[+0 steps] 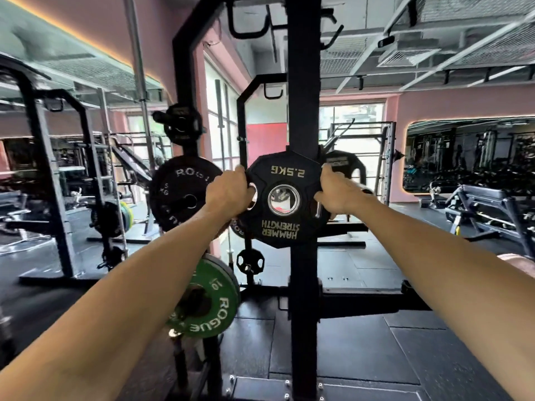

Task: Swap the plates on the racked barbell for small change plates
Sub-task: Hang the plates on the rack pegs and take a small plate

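Both hands hold a small black change plate [285,198] upright in front of the matte black rack upright [304,96]: the left hand [230,195] and right hand [337,195] curl their fingers over its faceted rubber rim at the side grip slots. Its centre hole has a shiny metal ring (the 2.5KG lettering reads upside down). A glossy green round plate [211,299] hangs lower left.

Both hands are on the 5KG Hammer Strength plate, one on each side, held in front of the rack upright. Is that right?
Not quite: the head view shows the plate marked 2.5KG, not 5KG, its lettering upside down. The rest holds: the left hand and the right hand grip it on opposite sides, in front of the black rack upright.
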Tool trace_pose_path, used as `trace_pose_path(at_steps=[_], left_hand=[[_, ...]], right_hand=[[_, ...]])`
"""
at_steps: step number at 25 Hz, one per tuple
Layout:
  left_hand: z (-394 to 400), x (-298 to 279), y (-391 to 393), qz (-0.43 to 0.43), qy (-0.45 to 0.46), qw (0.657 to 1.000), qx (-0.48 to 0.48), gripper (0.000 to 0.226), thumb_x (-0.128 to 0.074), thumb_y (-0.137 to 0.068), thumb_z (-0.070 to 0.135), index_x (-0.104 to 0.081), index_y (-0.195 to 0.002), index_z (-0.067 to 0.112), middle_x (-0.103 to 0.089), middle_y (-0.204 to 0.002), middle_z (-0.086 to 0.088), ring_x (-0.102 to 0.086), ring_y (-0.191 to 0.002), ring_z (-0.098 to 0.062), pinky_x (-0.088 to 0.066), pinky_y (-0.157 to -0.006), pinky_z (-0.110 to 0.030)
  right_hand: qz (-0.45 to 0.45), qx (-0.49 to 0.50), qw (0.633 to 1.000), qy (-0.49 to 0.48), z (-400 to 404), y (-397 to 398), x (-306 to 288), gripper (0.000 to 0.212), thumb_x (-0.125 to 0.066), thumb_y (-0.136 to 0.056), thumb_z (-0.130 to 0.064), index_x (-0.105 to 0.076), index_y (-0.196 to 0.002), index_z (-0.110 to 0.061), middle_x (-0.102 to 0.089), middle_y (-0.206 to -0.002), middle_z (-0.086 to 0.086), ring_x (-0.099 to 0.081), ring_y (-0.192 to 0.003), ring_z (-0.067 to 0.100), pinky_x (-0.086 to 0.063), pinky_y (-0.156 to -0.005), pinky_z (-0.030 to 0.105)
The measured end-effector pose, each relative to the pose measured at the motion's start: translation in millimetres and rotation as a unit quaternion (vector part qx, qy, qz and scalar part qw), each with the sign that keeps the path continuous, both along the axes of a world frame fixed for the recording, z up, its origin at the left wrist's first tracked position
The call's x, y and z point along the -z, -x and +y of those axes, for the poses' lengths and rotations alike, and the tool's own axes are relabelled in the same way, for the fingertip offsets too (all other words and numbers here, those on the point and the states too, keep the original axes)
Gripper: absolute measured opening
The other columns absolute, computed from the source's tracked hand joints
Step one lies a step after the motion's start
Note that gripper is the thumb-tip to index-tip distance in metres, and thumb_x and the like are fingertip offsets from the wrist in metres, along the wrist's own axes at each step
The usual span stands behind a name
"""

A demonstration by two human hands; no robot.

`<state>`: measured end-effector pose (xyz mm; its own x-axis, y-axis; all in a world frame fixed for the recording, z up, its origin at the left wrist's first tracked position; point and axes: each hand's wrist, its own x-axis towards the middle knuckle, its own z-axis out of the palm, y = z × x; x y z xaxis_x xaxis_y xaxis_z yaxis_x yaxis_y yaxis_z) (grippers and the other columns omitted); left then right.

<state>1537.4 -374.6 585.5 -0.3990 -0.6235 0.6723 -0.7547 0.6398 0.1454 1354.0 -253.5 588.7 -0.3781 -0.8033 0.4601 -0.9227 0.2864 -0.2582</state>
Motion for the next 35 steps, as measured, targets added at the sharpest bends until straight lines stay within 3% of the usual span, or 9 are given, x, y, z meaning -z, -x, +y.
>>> trace_pose_path(at_steps=[2,6,11,15,19,23,26,31,35], left_hand=[[-23,-2,-49,-0.005,0.009,1.0,-0.004,0.034,-0.051,-0.091,0.029,-0.049,-0.116,0.005,-0.063,-0.109,-0.018,-0.06,-0.102,-0.042,-0.042,-0.073,-0.041],[-67,-5,-138,-0.017,0.013,1.0,0.0,0.036,-0.052,-0.091,0.03,-0.049,-0.117,0.005,-0.062,-0.111,-0.02,-0.059,-0.103,-0.043,-0.046,-0.078,-0.045],[-126,-14,-228,-0.013,0.02,1.0,-0.006,0.036,-0.052,-0.092,0.034,-0.05,-0.114,0.005,-0.063,-0.109,-0.02,-0.06,-0.101,-0.043,-0.048,-0.08,-0.045],[-167,-23,-269,-0.01,0.03,0.999,-0.017,0.037,-0.051,-0.091,0.035,-0.051,-0.113,0.004,-0.063,-0.105,-0.021,-0.061,-0.098,-0.043,-0.05,-0.079,-0.046],[-224,-27,-296,-0.022,0.048,0.998,-0.04,0.036,-0.05,-0.092,0.036,-0.052,-0.111,0.006,-0.063,-0.105,-0.019,-0.061,-0.099,-0.041,-0.048,-0.077,-0.044],[-291,-30,-308,-0.02,0.068,0.996,-0.059,0.036,-0.051,-0.091,0.037,-0.053,-0.112,0.007,-0.064,-0.102,-0.018,-0.062,-0.095,-0.039,-0.046,-0.073,-0.039],[-348,-34,-309,-0.017,0.068,0.996,-0.062,0.036,-0.051,-0.09,0.038,-0.053,-0.109,0.008,-0.063,-0.103,-0.017,-0.062,-0.096,-0.038,-0.045,-0.073,-0.039],[-420,-58,-301,-0.003,0.063,0.997,-0.036,0.032,-0.053,-0.088,0.039,-0.055,-0.106,0.013,-0.059,-0.088,-0.009,-0.063,-0.089,-0.036,-0.048,-0.071,-0.037],[-468,-96,-285,0.02,0.088,0.996,0.007,0.028,-0.054,-0.087,0.037,-0.056,-0.103,0.014,-0.061,-0.085,-0.009,-0.064,-0.085,-0.036,-0.045,-0.067,-0.034]], right_hand=[[-0.016,-0.024,1.0,0.002,-22,-46,1,0.046,-0.055,-0.092,-0.017,-0.028,-0.126,-0.002,-0.059,-0.103,0.021,-0.063,-0.087,0.039,-0.047,-0.074,0.039],[-0.022,-0.05,0.999,0.005,-65,-129,4,0.046,-0.056,-0.093,-0.015,-0.03,-0.127,-0.001,-0.058,-0.102,0.019,-0.06,-0.095,0.04,-0.044,-0.073,0.038],[-0.036,-0.087,0.996,0.001,-121,-217,-11,0.03,-0.055,-0.093,-0.012,-0.03,-0.11,-0.009,-0.054,-0.087,0.012,-0.058,-0.066,0.026,-0.05,-0.063,0.041],[-0.013,-0.095,0.995,0.006,-163,-253,-23,0.03,-0.056,-0.092,-0.013,-0.03,-0.109,-0.009,-0.054,-0.091,0.014,-0.058,-0.079,0.03,-0.049,-0.066,0.041],[0.003,-0.114,0.993,0.003,-223,-275,-26,0.032,-0.057,-0.092,-0.015,-0.032,-0.11,-0.008,-0.054,-0.095,0.014,-0.058,-0.085,0.032,-0.042,-0.063,0.034],[0.004,-0.14,0.99,-0.002,-291,-283,-30,0.032,-0.055,-0.094,-0.016,-0.03,-0.114,-0.008,-0.056,-0.086,0.013,-0.056,-0.063,0.023,-0.048,-0.062,0.038],[0.02,-0.134,0.991,0.0,-347,-282,-36,0.034,-0.055,-0.093,-0.018,-0.03,-0.116,-0.008,-0.06,-0.088,0.017,-0.057,-0.062,0.026,-0.048,-0.061,0.038],[0.015,-0.121,0.992,-0.011,-409,-277,-60,0.028,-0.051,-0.093,-0.014,-0.028,-0.11,-0.009,-0.059,-0.06,0.016,-0.061,-0.045,0.031,-0.053,-0.05,0.036],[0.02,-0.1,0.994,0.03,-447,-265,-95,0.029,-0.052,-0.092,-0.013,-0.029,-0.109,-0.009,-0.062,-0.071,0.023,-0.063,-0.049,0.037,-0.05,-0.045,0.036]])
